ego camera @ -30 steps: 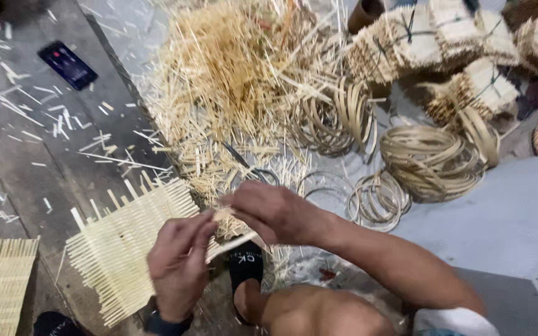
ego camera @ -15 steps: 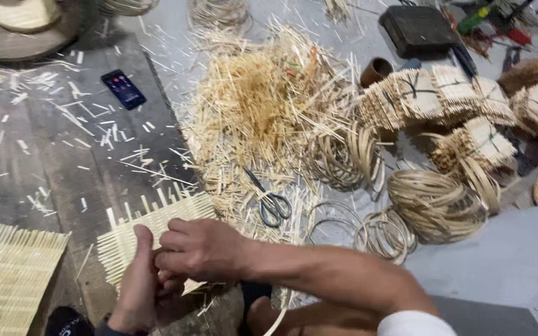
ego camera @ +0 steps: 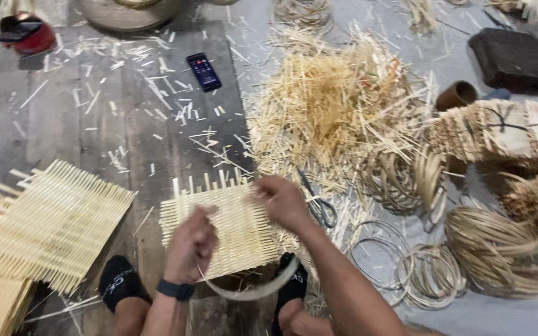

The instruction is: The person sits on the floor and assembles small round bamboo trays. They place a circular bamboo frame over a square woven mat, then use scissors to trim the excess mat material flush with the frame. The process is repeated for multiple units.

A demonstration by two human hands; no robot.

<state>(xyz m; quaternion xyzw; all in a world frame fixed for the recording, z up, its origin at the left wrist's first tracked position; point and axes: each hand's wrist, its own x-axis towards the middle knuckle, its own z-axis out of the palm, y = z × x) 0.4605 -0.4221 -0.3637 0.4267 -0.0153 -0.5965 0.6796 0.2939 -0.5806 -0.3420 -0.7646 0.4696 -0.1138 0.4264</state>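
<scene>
A square woven mat (ego camera: 225,227) of pale bamboo slats lies flat on the dark boards, just above the two black-socked feet. Its weave is tight in the middle; loose slat ends stick up along the far edge and bristle at both sides. A thin, pale strip (ego camera: 250,289) curves in a shallow arc below the mat's near edge, between the feet.

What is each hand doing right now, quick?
Left hand: closed, pinching a thin curved strip at the woven mat's near edge.
Right hand: closed on the mat's right edge.
</scene>
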